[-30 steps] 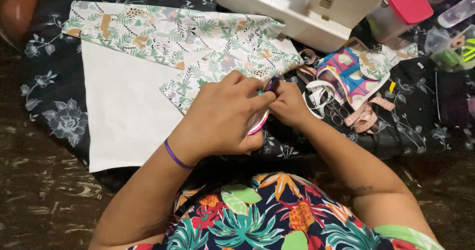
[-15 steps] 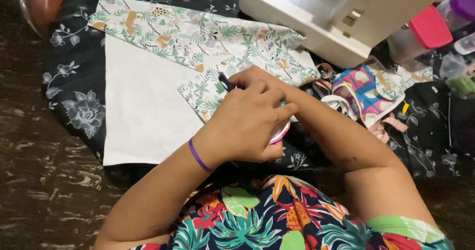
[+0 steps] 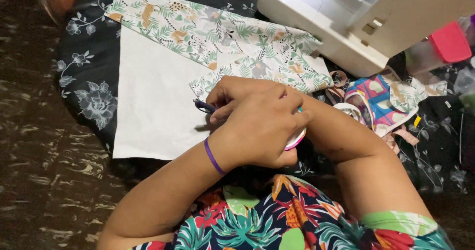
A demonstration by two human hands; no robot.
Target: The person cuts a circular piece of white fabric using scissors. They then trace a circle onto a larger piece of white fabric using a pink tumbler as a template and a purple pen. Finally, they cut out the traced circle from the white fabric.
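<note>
From the head view, your left hand (image 3: 257, 126) lies on top, curled over a small round pink-and-white thing (image 3: 296, 140) that peeks out under the knuckles; it looks like a tape or spool, though most of it is hidden. Your right hand (image 3: 228, 97) sits beneath and beyond it, fingers bent around a thin dark pen (image 3: 204, 106) whose tip points out over the plain white cloth (image 3: 148, 106). Both hands are closed on what they hold, neither slack. To work well here, keep the round thing pinned steady and the pen tip low on the cloth, just below the folded leaf-print fabric (image 3: 217, 37). The sewing machine (image 3: 346, 27) stands well apart.
</note>
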